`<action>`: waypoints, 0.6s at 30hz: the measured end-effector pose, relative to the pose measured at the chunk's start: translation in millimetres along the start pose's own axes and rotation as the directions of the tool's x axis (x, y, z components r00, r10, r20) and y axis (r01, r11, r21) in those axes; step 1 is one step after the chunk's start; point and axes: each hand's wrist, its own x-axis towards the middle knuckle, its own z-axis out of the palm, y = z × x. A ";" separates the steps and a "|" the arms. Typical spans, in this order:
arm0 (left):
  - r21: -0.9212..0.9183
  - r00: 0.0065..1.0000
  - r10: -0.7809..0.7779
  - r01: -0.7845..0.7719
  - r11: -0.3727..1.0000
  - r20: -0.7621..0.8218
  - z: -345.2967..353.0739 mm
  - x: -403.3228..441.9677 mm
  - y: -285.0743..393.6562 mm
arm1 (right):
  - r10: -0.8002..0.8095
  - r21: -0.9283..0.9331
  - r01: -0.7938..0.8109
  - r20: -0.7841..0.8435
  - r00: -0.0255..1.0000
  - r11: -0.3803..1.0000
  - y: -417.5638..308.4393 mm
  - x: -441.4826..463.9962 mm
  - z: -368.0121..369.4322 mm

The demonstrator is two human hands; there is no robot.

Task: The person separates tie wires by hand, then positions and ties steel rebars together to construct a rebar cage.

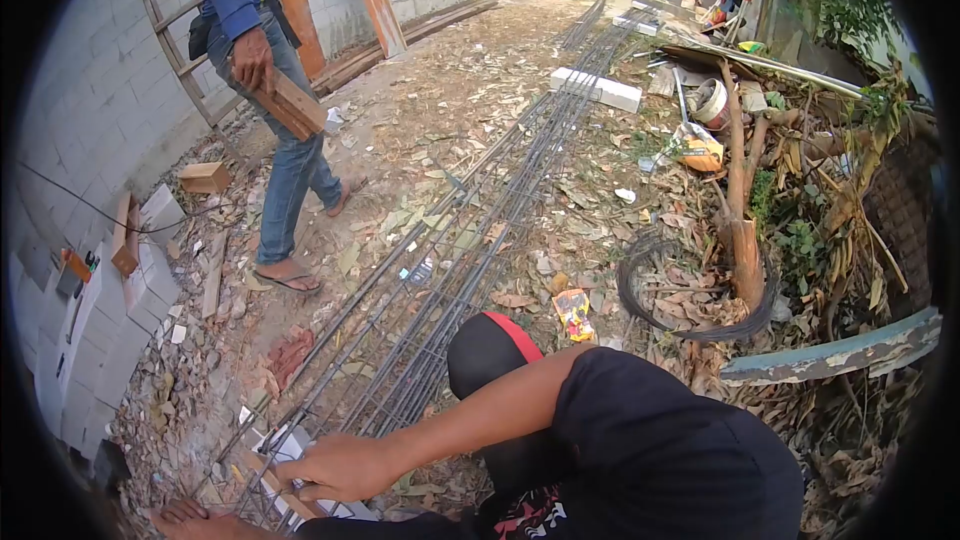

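My right hand (340, 466) reaches down over the near end of a long steel rebar cage (400, 370), its fingers bent beside a strip of wood (275, 485). What the fingers grip, if anything, is hidden under them. Low at the bottom edge, my left hand (205, 523) is partly cut off, its fingers curled near the cage's end; what is in them does not show. Pale blocks (290, 443) lie beneath the bars here. Farther off, a white block (595, 90) lies across the bundle's path.
Another person in jeans (290, 160) stands to the left, carrying wooden pieces (291, 108). A coil of wire (640, 310), a snack packet (573, 315) and a cut trunk (745, 260) lie right. Stacked blocks (110, 330) line the left wall, near a ladder (170, 20).
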 end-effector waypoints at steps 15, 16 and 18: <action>-0.085 0.684 -0.296 0.325 0.942 -0.666 23.7 -7.8 -5.0 | 0.025 -0.607 0.117 0.221 0.975 0.786 18.6 -22.4 -73.6; -0.104 0.677 -0.289 0.301 0.948 -0.677 20.7 -7.5 -6.4 | -0.041 -0.547 0.192 0.276 0.960 0.815 5.3 -31.1 -67.2; -0.010 0.718 -0.319 0.399 0.917 -0.619 5.8 -3.6 -16.0 | -0.175 -0.490 0.263 0.219 0.960 0.831 -20.2 -37.5 -71.9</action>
